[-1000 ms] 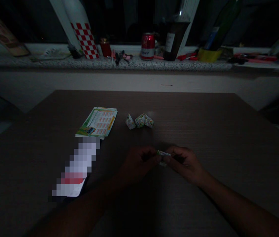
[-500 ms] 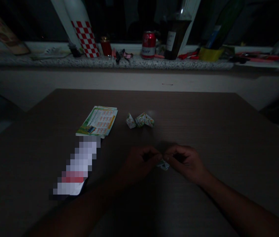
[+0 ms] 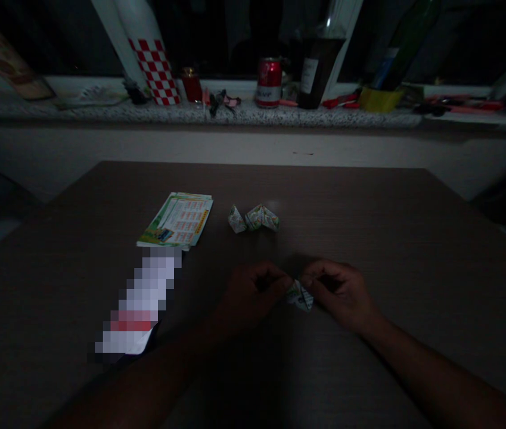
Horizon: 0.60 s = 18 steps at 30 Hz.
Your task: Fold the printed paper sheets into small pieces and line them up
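Between my two hands is a small folded piece of printed paper (image 3: 300, 298), with pale, green and dark markings. My left hand (image 3: 259, 292) pinches its upper left part between thumb and fingers. On the upper right part, my right hand (image 3: 340, 292) pinches it the same way. The fingertips cover its top edges. Beyond my hands, folded paper pieces (image 3: 262, 218) of a similar print stand on the table, with a single pointed one (image 3: 236, 219) at their left end.
A stack of printed calendar sheets (image 3: 185, 217) lies left on the brown table (image 3: 346, 202). Nearer me is a blurred-out flat object (image 3: 145, 298). On the granite windowsill (image 3: 253, 118) stand a red can (image 3: 269, 80), a checkered bottle (image 3: 157, 71), a dark bottle (image 3: 317, 71) and a yellow container (image 3: 380, 99).
My fingertips have drawn slightly apart, the right hand shifting a little to the right. More of the folded paper between them shows now. The pieces on the table have not moved.
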### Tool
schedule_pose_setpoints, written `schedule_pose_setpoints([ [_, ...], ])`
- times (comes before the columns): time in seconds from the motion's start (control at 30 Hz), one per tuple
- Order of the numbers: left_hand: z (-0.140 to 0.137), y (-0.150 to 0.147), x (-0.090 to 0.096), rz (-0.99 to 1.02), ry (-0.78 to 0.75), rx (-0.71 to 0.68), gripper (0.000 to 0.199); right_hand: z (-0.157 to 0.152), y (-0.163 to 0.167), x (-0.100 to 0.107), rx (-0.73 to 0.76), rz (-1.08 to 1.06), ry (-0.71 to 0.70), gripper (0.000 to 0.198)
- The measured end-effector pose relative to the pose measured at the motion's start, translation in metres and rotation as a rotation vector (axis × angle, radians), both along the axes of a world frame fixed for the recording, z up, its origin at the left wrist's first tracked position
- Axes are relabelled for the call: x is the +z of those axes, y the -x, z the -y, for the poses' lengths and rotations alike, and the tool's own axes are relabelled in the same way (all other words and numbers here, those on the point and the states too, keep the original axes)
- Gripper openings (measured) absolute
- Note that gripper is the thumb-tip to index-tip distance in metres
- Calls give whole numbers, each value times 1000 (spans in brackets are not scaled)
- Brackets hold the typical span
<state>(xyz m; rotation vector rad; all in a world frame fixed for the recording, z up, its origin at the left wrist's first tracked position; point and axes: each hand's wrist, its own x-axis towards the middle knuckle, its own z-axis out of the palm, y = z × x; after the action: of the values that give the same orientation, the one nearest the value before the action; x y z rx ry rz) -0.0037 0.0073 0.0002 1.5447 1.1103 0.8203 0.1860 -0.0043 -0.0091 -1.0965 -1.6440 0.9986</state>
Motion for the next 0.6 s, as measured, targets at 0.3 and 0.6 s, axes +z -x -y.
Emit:
schedule_pose_setpoints([
  [0.3,1,1,2,22,-17,92,18,0,0,-3,-78,-105,37,20],
  [0.6,3,1,4,-20,-62,81,16,-2,1,-3,-144,-221,39,23],
])
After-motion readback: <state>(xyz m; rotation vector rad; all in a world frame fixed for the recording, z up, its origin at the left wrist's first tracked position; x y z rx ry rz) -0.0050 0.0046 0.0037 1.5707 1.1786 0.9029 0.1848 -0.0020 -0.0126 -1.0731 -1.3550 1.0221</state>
